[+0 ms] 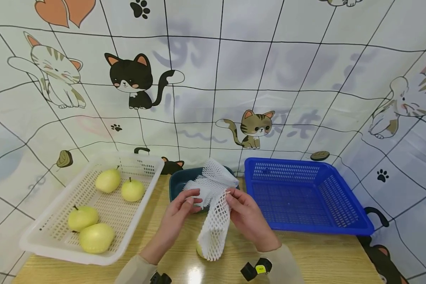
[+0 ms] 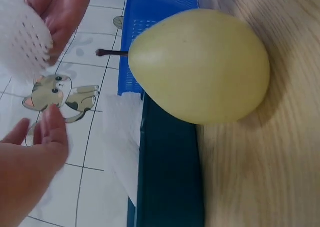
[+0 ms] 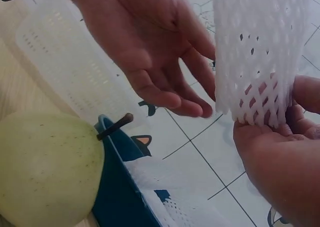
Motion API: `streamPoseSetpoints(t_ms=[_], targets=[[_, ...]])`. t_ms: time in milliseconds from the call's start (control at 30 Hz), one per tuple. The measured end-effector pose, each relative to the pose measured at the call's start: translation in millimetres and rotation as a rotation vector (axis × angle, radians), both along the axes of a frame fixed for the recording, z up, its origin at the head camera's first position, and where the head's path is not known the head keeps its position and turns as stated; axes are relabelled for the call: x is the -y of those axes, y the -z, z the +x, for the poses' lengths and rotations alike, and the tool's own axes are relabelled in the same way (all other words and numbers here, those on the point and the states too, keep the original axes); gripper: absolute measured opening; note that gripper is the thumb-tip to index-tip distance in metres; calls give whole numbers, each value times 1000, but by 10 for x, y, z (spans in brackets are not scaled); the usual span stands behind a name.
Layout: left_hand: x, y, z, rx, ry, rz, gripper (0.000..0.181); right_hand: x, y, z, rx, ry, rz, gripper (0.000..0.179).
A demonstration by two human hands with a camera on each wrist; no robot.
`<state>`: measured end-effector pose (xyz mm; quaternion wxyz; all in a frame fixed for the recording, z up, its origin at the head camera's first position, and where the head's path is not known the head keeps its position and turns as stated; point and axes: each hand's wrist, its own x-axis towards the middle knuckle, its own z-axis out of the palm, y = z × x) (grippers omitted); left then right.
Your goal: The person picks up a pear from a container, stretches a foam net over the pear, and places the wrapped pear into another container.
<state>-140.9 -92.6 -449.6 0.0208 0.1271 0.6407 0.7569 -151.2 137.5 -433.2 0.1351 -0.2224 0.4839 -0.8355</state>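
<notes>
My right hand (image 1: 250,221) pinches the open end of a white foam net sleeve (image 1: 215,230) between thumb and fingers. The sleeve hangs down toward me and overlaps a yellow-green pear (image 1: 199,250) in the head view. In the left wrist view that pear (image 2: 205,67) stands on the table, bare, with its dark stem up. My left hand (image 1: 177,215) is beside the sleeve, fingers loosely bent and holding nothing. From the right wrist, the left hand's (image 3: 150,52) fingertips are right at the sleeve's edge. Behind the hands, more foam nets (image 1: 213,173) lie in a teal bin (image 1: 176,183).
On the left, a white perforated basket (image 1: 136,230) holds several pears (image 1: 96,238). A blue basket (image 1: 287,201) stands to the right. Both are on the wooden table (image 1: 316,256), against a cat-patterned cloth (image 1: 206,79) at the back.
</notes>
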Motion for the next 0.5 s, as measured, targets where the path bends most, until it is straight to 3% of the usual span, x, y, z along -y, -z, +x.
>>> streamPoseSetpoints(t_ms=[100, 233, 433, 500], targets=[[-50, -20, -8, -53, 79, -172, 40, 37, 29, -2, 20, -25, 12, 19], [-86, -16, -24, -106, 123, -269, 34, 88, 49, 3, 41, -1, 97, 16], [-101, -21, -9, -112, 91, -287, 20, 133, 50, 15, 65, 75, 249, 17], [-109, -23, -3, -81, 63, -266, 18, 146, 46, 18, 66, 88, 277, 21]])
